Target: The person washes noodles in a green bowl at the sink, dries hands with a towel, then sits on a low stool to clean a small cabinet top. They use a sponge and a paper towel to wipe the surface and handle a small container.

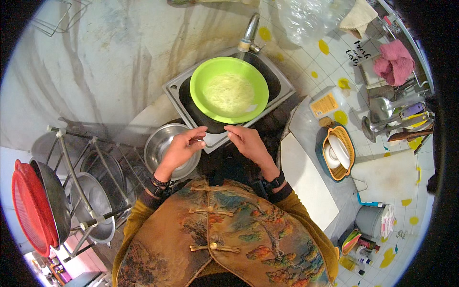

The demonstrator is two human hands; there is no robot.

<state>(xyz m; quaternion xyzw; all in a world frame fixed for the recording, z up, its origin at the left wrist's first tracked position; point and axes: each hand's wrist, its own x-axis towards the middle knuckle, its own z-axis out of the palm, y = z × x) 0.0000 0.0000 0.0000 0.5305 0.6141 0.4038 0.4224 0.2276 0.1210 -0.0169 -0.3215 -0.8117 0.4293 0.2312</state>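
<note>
A lime-green basin [260,91] sits in the metal sink [283,92], holding pale yellowish contents [230,92] in what looks like cloudy liquid. Just in front of the sink's near edge, my left hand [185,147] hovers with its fingers stretched toward the right, nothing in it. Facing it across a small gap, my right hand [250,145] is empty too, its fingers extended toward the basin. Neither hand appears to touch the basin. Under my left hand stands a stainless steel bowl [154,143], partly covered by that hand and wrist.
A curved faucet [249,34] rises behind the basin. At right are a white board [303,184], an orange-and-dark basket [351,143] with white dishes, and hanging utensils [394,112]. A rack [71,160] at left carries pans and a red colander [31,205].
</note>
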